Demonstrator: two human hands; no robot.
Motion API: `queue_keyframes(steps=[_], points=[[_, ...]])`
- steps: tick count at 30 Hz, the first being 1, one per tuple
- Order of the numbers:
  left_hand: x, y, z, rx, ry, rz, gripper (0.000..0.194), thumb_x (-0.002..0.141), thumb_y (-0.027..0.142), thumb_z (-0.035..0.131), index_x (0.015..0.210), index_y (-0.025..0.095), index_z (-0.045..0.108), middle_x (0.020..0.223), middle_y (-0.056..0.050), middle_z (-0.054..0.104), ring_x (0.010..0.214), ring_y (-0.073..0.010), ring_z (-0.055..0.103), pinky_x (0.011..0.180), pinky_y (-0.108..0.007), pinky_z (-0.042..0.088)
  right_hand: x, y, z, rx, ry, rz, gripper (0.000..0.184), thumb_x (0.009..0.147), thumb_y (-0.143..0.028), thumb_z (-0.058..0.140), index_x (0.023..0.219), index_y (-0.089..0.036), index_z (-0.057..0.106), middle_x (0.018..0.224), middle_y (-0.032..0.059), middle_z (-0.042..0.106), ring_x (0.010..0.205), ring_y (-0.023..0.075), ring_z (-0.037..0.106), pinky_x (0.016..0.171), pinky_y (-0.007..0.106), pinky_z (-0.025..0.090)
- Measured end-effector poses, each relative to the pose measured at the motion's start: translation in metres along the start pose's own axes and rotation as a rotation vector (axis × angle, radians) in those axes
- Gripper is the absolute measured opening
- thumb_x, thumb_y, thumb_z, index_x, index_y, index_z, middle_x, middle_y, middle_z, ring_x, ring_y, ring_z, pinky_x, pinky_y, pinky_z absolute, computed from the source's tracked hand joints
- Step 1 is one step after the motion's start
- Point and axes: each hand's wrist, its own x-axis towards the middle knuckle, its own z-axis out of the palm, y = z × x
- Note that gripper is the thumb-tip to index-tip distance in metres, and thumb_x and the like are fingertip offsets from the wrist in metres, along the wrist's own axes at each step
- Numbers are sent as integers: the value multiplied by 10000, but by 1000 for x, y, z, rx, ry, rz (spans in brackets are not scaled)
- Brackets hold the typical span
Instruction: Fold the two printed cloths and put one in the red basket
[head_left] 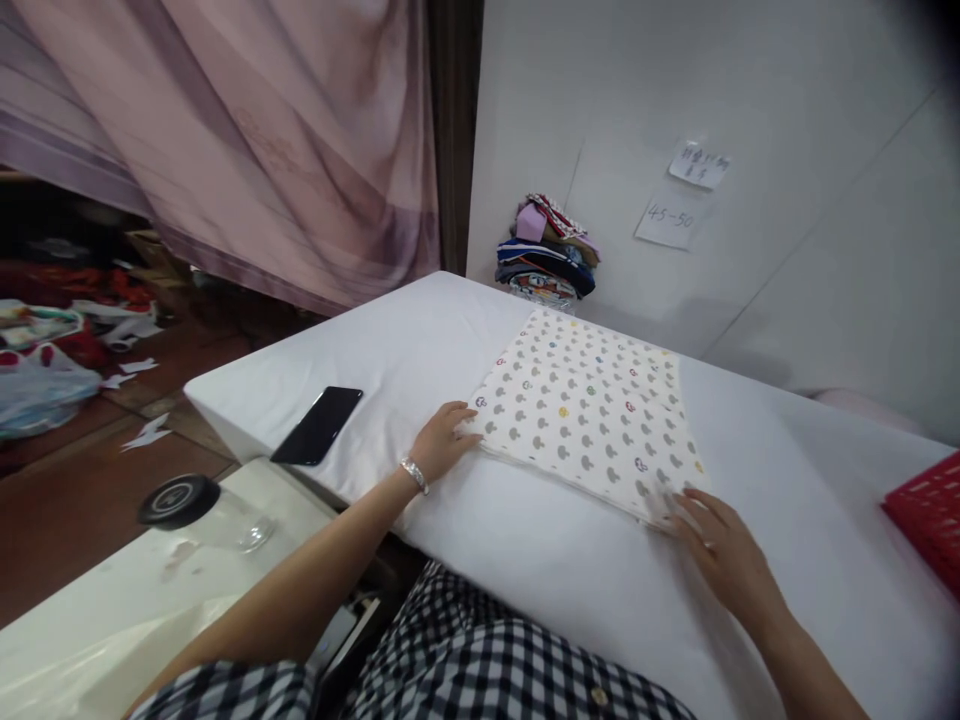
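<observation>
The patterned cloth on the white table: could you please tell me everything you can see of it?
The patterned cloth is cream fabric printed with small grey shapes and a few coloured ones. It lies flat and folded into a rough rectangle on the white table, set at a slant. The left hand rests on its near left corner, and the right hand presses fingertips on its near right corner.

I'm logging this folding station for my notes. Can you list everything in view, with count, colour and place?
folded cloth: one, cream with grey print, table centre
table: one, white cover
phone: one, black, table's left edge
clothes pile: one, mixed colours, far end by wall
paper notes: two, white, on wall
basket: one, red, right edge
jar: one, clear, black lid, lower left
curtain: one, pink
left hand: on cloth's left corner
right hand: on cloth's near corner
</observation>
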Motion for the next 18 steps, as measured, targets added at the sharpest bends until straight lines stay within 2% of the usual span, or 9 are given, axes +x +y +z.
queue_keyframes(steps=[2,5,9,13,16,18], points=[[-3,-3,-2,37,-60,44,325,707,334,582,1011,222,603,1243,-47,473,1004,-186,536,796,-296,491,-1,-7,7,73,-74,-114,388,821,-436,441,1123,-241,588,1234,72,509,1137,246,455,968,403,376],[-3,-7,-1,119,-107,57,261,700,238,549,946,214,632,1225,-48,501,991,-187,548,839,-312,475,-4,-9,19,101,-156,-151,398,815,-421,478,1156,-238,570,1248,70,509,1145,251,452,974,426,372],[0,-9,2,197,-74,34,226,756,221,468,891,217,649,1182,-35,538,951,-177,565,858,-315,458,-7,-2,29,117,-107,-147,360,851,-373,420,1134,-229,589,1231,65,531,1152,237,455,997,428,351],[0,-8,4,268,-51,-8,234,790,255,440,871,213,656,1158,-41,559,942,-191,566,827,-326,465,-9,2,31,111,-78,-85,359,871,-359,376,1136,-240,587,1197,57,561,1124,228,483,981,439,368],[-3,-4,4,409,-29,60,230,782,240,450,865,207,662,1149,-63,566,1027,-236,522,857,-372,437,-9,0,29,125,-72,-105,351,880,-350,372,1115,-225,600,1193,62,562,1124,229,482,973,440,373],[-4,2,7,505,-5,157,220,758,201,470,872,201,658,1162,-79,559,1100,-268,467,891,-414,398,-8,-5,26,115,-70,-129,339,875,-348,396,1101,-209,607,1190,75,559,1117,236,482,965,437,378]])
